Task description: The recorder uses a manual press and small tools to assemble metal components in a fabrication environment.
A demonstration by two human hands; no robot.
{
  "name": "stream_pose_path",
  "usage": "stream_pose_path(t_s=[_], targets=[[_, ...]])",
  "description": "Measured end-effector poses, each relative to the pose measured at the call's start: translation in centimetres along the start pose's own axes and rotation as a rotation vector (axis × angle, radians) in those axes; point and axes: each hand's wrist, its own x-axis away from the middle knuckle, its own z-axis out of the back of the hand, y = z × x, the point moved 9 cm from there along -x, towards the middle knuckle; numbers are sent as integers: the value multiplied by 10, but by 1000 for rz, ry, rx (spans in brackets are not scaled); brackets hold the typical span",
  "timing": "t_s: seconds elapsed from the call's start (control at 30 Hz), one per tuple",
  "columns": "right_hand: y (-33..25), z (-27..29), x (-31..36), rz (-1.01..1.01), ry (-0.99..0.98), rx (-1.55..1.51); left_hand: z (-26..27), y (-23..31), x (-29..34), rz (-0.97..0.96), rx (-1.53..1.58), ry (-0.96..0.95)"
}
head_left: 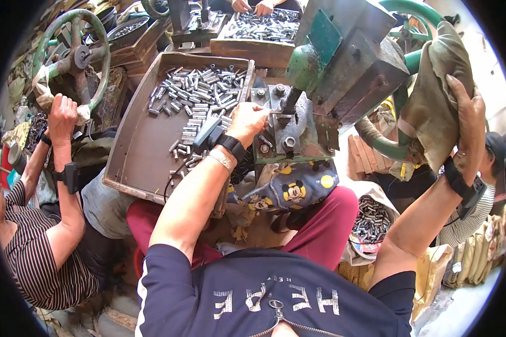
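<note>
My left hand [247, 121] reaches forward to the base of a green press machine [343, 62] and pinches a small metal tube piece [275, 114] under the ram. My right hand [469, 126] grips the cloth-wrapped rim of the machine's green handwheel [433, 101] at the right. Both wrists wear black bands with small devices. A shallow brown tray [138, 151] holding several short silver metal tubes [199, 95] lies just left of my left hand.
A person in a striped shirt at the left holds another green handwheel [73, 56]. A white sack of metal pieces [371, 222] sits below the machine. Another tray of tubes [264, 25] and someone's hands [253, 7] are at the far end.
</note>
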Motion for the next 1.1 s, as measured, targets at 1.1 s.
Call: stream_pose_path(t_s=[1.1], targets=[[49,-16,67,268,380,-165,-20,0,4,-4,307,-18]])
